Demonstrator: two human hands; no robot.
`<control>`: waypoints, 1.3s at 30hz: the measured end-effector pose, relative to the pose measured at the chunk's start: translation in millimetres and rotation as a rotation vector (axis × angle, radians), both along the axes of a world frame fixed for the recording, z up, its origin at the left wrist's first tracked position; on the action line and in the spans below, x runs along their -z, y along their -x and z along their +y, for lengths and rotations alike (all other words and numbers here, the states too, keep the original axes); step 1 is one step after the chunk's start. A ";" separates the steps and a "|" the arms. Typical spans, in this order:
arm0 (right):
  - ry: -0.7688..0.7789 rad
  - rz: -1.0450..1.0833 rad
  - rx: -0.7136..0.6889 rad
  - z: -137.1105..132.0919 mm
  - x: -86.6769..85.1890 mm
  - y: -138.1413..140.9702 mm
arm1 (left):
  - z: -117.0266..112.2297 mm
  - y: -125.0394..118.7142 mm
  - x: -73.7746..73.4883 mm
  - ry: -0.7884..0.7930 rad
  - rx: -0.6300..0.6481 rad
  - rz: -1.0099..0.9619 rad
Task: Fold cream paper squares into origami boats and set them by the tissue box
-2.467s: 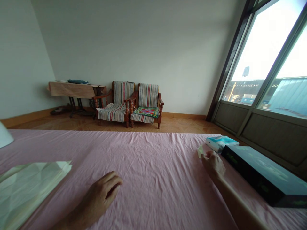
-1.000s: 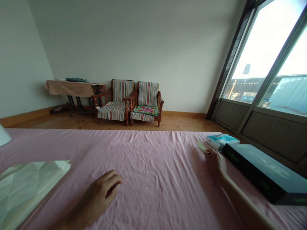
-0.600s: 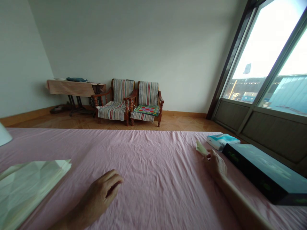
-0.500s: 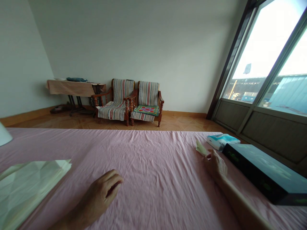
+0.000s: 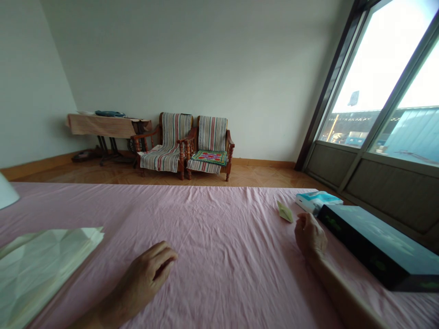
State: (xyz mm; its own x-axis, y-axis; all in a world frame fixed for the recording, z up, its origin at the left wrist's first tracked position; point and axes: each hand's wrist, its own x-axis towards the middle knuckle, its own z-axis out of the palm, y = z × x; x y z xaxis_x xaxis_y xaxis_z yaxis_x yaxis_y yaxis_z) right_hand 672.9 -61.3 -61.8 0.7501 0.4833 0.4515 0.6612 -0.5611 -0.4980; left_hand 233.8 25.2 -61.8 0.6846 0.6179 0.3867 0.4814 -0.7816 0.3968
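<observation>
A small folded pale-green paper piece point(image 5: 285, 211) lies on the pink sheet point(image 5: 219, 237) at the right. My right hand point(image 5: 310, 235) rests just behind it, a little apart from it, fingers loosely curled with nothing in them. Beside that hand lies a long dark box point(image 5: 373, 246). My left hand point(image 5: 147, 276) lies on the sheet near the front, fingers relaxed and slightly bent, holding nothing. A stack of creased pale paper sheets point(image 5: 41, 265) lies to its left.
A small teal and white box point(image 5: 317, 200) sits beyond the dark box. A white object point(image 5: 7, 194) shows at the left edge. Across the floor stand two striped wooden armchairs point(image 5: 185, 146) and a covered table point(image 5: 103, 125). Large windows point(image 5: 387, 91) fill the right.
My right hand held the folded paper piece up off the sheet; now the piece lies on the sheet and the hand has drawn back from it. The left hand stayed put.
</observation>
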 end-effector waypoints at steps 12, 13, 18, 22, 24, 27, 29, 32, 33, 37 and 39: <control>-0.004 0.068 -0.723 1.5 -37.6 194.3 | -1.5 0.5 -3.0 0.037 0.020 -0.011; 0.021 0.090 -0.750 -1.2 -36.1 211.4 | -2.2 0.7 -4.0 0.042 0.021 -0.009; 0.109 0.155 -0.837 -14.8 -15.8 258.2 | -6.5 1.2 -10.6 0.060 0.009 -0.008; 0.131 0.136 -0.900 -20.8 -0.2 263.4 | -13.9 2.6 -18.9 0.078 0.000 0.017; 0.141 0.129 -0.927 -21.3 3.8 261.6 | -19.8 4.5 -24.6 0.088 0.009 0.055; 0.161 0.125 -0.960 -20.1 6.5 257.9 | -28.8 10.7 -33.5 0.093 0.018 0.106; 0.173 0.119 -0.976 -19.3 7.5 256.3 | -32.4 18.3 -38.6 0.098 -0.004 0.118; 0.187 0.111 -0.976 -19.8 8.7 256.7 | -30.7 37.2 -44.1 0.092 -0.081 0.119; 0.188 0.108 -0.971 -20.5 9.0 257.4 | -27.8 45.6 -45.6 0.078 -0.115 0.126; 0.188 0.100 -0.948 -23.5 9.2 260.6 | -5.0 88.0 -51.0 -0.032 -0.354 0.280; 0.191 0.099 -0.944 -24.5 8.9 261.0 | 10.4 112.9 -53.9 -0.038 -0.458 0.311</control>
